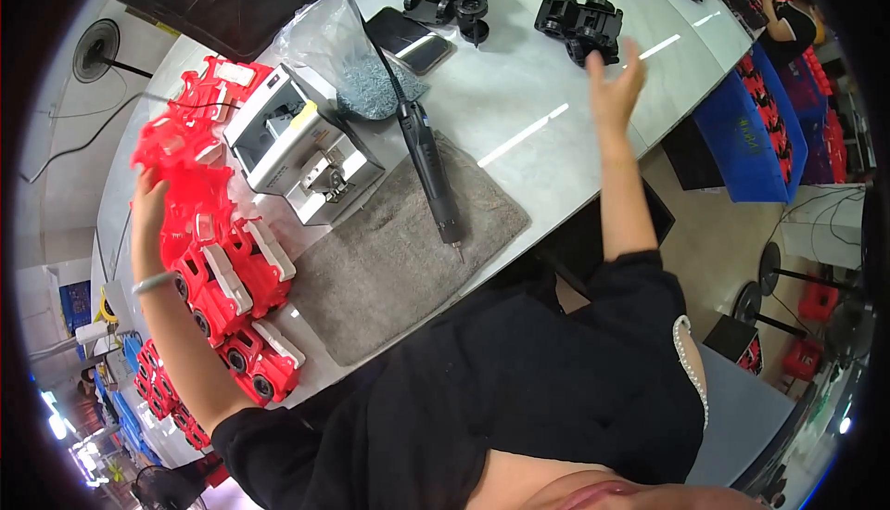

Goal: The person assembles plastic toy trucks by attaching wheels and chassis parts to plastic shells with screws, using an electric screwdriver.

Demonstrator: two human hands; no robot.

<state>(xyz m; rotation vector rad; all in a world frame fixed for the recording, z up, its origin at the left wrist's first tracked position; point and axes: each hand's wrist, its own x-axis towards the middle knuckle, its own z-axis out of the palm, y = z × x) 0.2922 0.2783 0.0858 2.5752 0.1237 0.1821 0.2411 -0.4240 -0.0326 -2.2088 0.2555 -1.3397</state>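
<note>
A person's left hand [150,197] is at a blurred red toy-car shell [199,197]; whether it grips cannot be told. The right hand [618,95], fingers spread, is just beside a black wheeled toy chassis [582,24] on the white tabletop [519,107]. An electric screwdriver [428,167] lies between.

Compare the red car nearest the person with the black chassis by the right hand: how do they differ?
Colour: the red car is red with a white strip; the chassis is black all over.
Place: the red car sits beside other red cars; the chassis lies apart from them, by the right hand.
Shared: both have dark wheels.
</note>
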